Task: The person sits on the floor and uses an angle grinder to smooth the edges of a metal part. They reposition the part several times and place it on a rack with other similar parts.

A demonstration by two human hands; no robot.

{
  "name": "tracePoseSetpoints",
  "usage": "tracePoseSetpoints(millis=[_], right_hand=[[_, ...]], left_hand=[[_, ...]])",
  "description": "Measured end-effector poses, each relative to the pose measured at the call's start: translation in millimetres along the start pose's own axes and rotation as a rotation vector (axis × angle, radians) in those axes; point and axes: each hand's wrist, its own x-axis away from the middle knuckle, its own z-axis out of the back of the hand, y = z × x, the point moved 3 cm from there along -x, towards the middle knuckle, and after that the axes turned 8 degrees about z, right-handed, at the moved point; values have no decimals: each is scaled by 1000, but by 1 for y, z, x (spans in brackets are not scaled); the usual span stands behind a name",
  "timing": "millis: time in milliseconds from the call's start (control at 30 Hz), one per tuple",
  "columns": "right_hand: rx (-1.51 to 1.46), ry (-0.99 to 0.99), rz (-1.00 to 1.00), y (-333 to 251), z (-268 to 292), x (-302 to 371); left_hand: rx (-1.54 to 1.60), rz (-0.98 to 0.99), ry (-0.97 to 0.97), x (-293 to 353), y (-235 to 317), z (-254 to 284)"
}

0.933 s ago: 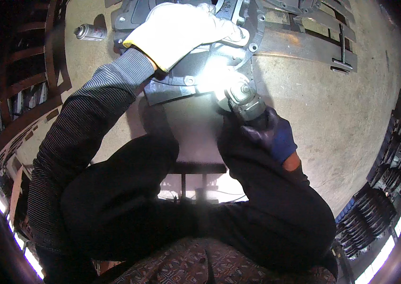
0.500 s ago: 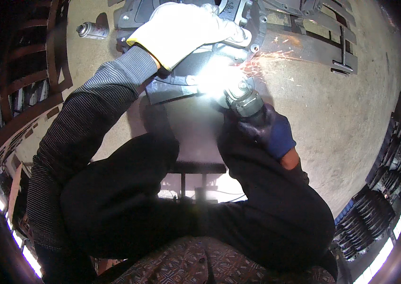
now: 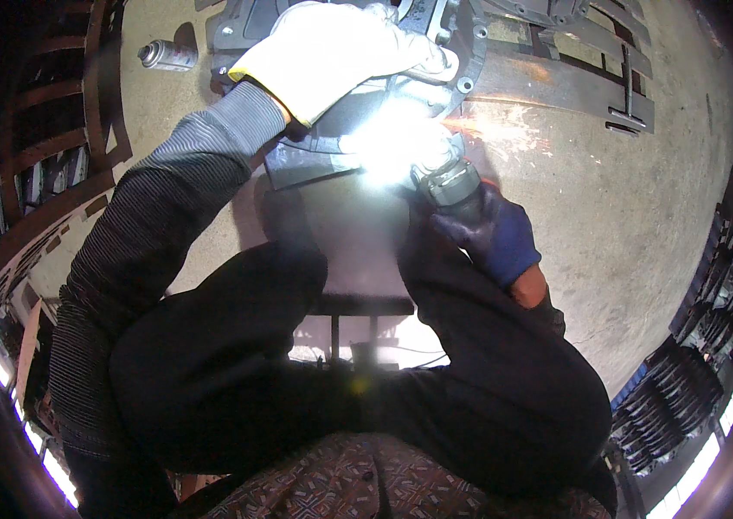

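Observation:
My left hand [image 3: 332, 54], in a white glove with a yellow cuff edge, grips the top of a dark grey metal casting [image 3: 462, 52] with bolt holes round its rim. Glare washes out much of the glove, and its fingers curl over the part. In a dark blue glove, my right hand [image 3: 492, 229] is closed round the body of an angle grinder [image 3: 451, 182]. The grinder's head meets the casting's near edge, where a white glare hides the disc and the contact point. Orange sparks [image 3: 496, 130] spray to the right.
A spray can [image 3: 167, 55] lies on the concrete floor at the left. Flat slotted steel plates [image 3: 596, 95] are at the upper right, partly under the casting. Dark metal racking [image 3: 46, 112] lines the left, and stacked dark parts [image 3: 674, 389] stand at the right.
The grinder and my right hand have shifted very slightly. The glare has spread over the grinder's head, and the spark spray looks fainter and lower. My left hand stays almost still.

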Motion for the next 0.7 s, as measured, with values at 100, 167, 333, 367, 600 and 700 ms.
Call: tracePoseSetpoints(millis=[100, 167, 333, 367, 600, 700], right_hand=[[-34, 16, -4, 0, 3, 4], [-92, 48, 17, 2, 4, 11], [0, 64, 97, 10, -1, 14], [7, 79, 117, 9, -1, 10], [-17, 22, 34, -1, 4, 1], [23, -16, -19, -10, 9, 1]], left_hand=[[40, 74, -40, -8, -3, 2], [49, 17, -34, -7, -4, 3], [154, 85, -41, -10, -3, 0], [159, 140, -30, -12, -3, 1], [174, -9, -86, -11, -7, 17], [107, 41, -55, -8, -4, 20]])
